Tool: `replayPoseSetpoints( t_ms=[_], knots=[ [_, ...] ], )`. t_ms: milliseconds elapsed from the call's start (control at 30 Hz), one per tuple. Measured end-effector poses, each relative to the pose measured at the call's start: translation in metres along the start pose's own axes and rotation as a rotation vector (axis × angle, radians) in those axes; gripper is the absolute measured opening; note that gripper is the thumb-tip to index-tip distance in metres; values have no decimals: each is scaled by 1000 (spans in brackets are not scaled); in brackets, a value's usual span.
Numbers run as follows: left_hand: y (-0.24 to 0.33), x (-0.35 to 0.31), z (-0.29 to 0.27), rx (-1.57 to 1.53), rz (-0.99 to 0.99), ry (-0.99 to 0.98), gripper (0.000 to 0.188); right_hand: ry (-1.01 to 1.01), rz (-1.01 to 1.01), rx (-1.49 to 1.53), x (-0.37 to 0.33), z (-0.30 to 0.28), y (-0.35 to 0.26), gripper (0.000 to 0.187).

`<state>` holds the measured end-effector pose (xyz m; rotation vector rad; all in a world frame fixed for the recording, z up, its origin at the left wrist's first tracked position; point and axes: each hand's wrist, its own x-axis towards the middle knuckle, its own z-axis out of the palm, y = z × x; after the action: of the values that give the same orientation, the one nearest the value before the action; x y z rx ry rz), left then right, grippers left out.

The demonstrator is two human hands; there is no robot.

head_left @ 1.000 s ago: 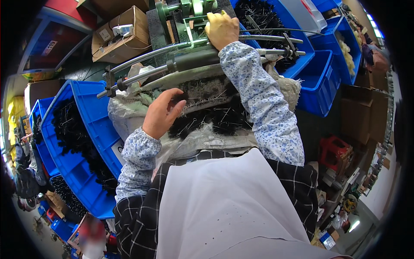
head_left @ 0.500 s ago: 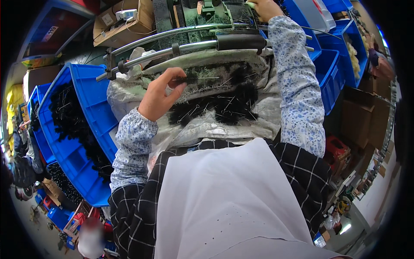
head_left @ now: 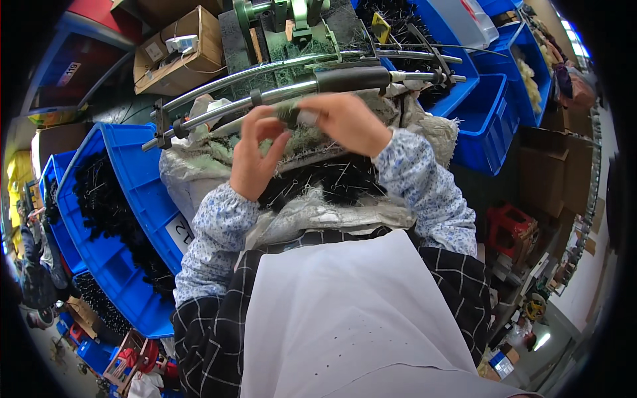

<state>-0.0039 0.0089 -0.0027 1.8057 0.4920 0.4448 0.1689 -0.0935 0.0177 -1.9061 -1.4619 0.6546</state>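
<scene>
My left hand (head_left: 255, 154) is raised over the pile, its fingers curved and the thumb apart from them. My right hand (head_left: 350, 125) reaches across from the right, its fingertips close to the left ones and smeared by motion. Between the two hands is a small dark, blurred patch, apparently a black bristle brush (head_left: 289, 115); which hand bears it is unclear. Beneath them, several black wire brushes (head_left: 342, 178) with looped wire ends lie on a pale woven sack (head_left: 318, 211) over my lap. The right hand partly hides the pile.
Two metal rails (head_left: 229, 113) with a black foam sleeve (head_left: 353, 79) cross in front of a green machine (head_left: 302, 30). Blue bins stand on both sides; the left bin (head_left: 142, 199) holds black brushes. A cardboard box (head_left: 179, 53) sits behind.
My right hand has come from the machine down and left to my left hand. The left thumb and fingers have spread apart. The brush's wire no longer shows clearly. The view has shifted slightly.
</scene>
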Motion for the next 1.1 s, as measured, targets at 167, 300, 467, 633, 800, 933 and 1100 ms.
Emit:
replayPoseSetpoints(
  t_ms=[167,300,467,633,800,933,1100],
  knots=[
    [-31,-36,-4,355,-233,-585,40,562,68,-749,63,-46,78,18],
    [-60,-58,10,550,-220,-799,43,506,86,-860,79,-51,112,20],
    [-43,-48,9,537,-259,-878,35,521,14,-879,86,-49,110,19],
    [-44,-60,2,566,-282,-782,31,490,37,-839,88,-50,121,21],
    [-40,-58,-1,523,-204,-563,26,440,11,-874,97,-52,134,23],
    [-29,-43,-8,364,-142,-438,27,296,83,-956,97,-53,129,23],
    [-26,-39,-12,390,-175,-525,26,310,134,-1023,97,-51,122,22]
  ],
)
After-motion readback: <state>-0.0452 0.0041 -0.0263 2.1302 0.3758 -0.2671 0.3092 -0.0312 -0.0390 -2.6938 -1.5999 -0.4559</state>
